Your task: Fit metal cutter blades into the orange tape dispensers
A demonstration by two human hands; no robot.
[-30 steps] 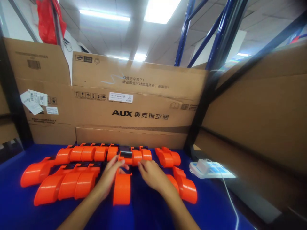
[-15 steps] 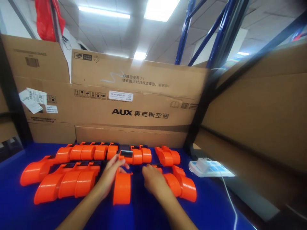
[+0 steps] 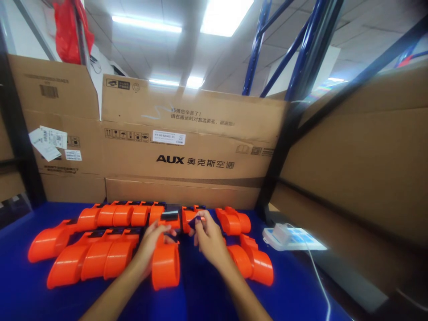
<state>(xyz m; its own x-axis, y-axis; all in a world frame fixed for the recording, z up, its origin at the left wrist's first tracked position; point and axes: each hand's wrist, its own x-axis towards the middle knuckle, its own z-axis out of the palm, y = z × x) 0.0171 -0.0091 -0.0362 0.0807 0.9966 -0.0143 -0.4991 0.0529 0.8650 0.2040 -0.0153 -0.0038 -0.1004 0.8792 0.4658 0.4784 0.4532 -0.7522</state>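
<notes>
Gripping an orange device [image 3: 166, 263] that lies on the blue counter [image 3: 200, 294] between two groups of like orange units, the left hand [image 3: 151, 244] curls its fingers around the device's upper end; the right hand [image 3: 207, 238] pinches a small dark piece [image 3: 195, 219] between thumb and fingertips, just beside the back row [image 3: 123, 214]; a white charger [image 3: 282, 232] lies well apart at right.

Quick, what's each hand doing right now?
Left hand: gripping the orange plastic handheld device.
Right hand: pinching a small dark piece.
</notes>
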